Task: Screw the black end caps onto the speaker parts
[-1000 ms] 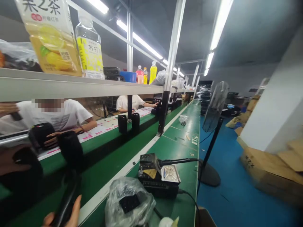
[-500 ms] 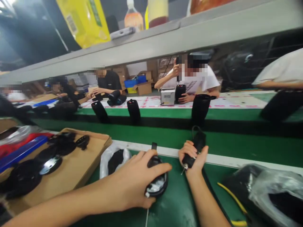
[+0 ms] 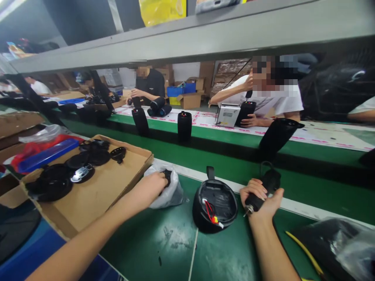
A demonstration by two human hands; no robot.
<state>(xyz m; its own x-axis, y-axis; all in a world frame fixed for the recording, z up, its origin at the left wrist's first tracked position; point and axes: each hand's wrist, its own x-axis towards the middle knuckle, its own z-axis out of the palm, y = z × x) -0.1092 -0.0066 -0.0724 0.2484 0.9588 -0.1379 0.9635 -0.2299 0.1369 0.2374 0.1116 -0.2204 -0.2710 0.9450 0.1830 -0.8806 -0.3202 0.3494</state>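
My right hand (image 3: 260,197) is wrapped round a black electric screwdriver (image 3: 270,183), its metal bit pointing down and towards me. My left hand (image 3: 155,185) reaches into a whitish plastic bag (image 3: 172,193), its fingers closed at small black parts (image 3: 168,176); what they pinch is hidden. Between the hands a black round speaker housing (image 3: 215,208) stands on the green bench, open end up. Red wires (image 3: 209,210) with a white connector lie across its opening, and a black strap loop (image 3: 210,172) rises behind it.
A cardboard tray (image 3: 99,195) of black round parts lies at the left beside a blue bin (image 3: 48,156). Clear plastic wrapping (image 3: 348,242) and a yellow cable (image 3: 306,248) are at the right. Black speakers (image 3: 184,125) stand on the green belt beyond; co-workers sit across. A shelf (image 3: 187,43) hangs above.
My left hand has let go of the speaker housing and moved left into the plastic bag. The housing stands alone. My right hand still holds the screwdriver; the view has shifted.
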